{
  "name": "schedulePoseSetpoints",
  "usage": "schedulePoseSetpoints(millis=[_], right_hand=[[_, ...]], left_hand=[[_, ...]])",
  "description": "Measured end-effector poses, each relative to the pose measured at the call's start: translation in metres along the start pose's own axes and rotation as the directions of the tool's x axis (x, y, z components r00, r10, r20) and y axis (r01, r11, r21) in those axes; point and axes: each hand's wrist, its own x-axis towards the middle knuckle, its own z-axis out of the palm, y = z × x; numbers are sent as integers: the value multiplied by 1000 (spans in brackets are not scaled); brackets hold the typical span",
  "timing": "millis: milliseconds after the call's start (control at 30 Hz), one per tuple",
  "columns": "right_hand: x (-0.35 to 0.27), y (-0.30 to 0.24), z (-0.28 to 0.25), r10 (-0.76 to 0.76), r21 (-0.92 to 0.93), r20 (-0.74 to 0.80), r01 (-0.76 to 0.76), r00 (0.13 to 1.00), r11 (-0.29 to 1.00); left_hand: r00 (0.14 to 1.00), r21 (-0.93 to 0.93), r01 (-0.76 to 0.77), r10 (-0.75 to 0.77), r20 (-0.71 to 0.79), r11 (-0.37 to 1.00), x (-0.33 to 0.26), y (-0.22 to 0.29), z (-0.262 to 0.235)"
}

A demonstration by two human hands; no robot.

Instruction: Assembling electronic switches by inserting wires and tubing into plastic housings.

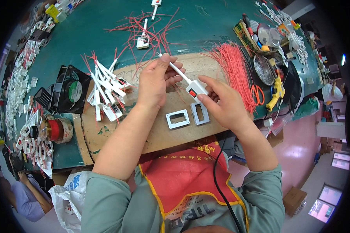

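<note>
The worktop [206,27] has a dark green surface, with a brown cardboard sheet [171,136] on its near part. On the cardboard lie two grey rectangular frames [186,116] at the centre and white switch parts [107,91] at 9 o'clock. A black fan [70,93] is further at 9 o'clock, a bundle of red wires [233,66] at 2 o'clock.

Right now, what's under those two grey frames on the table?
The two grey frames lie flat on a brown board, which shows through their openings. The board covers the green table underneath it there.
</note>
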Motion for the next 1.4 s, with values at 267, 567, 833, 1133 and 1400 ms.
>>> schedulePoseSetpoints(millis=[267, 567, 833, 1133, 1400], right_hand=[[-18, 17, 6, -48, -82, -141, 37, 989, 996], [-15, 23, -1, -11, 120, -64, 18, 998, 993], [-18, 20, 6, -26, -23, -82, 25, 996, 999], [-3, 58, -41, -16, -239, -391, -85, 920, 967], [8, 124, -90, 511, -373, -162, -532, 844, 760]], left_hand=[[995, -143, 77, -66, 81, 987, -6, 0, 5], [988, -142, 108, -90, 129, 984, 0, -3, -6], [986, -219, 136, -110, 128, 966, 0, -7, -2], [969, -415, 137, -34, 246, 899, 7, -6, -13], [950, -317, 147, -44, 309, 937, 0, 2, -2]])
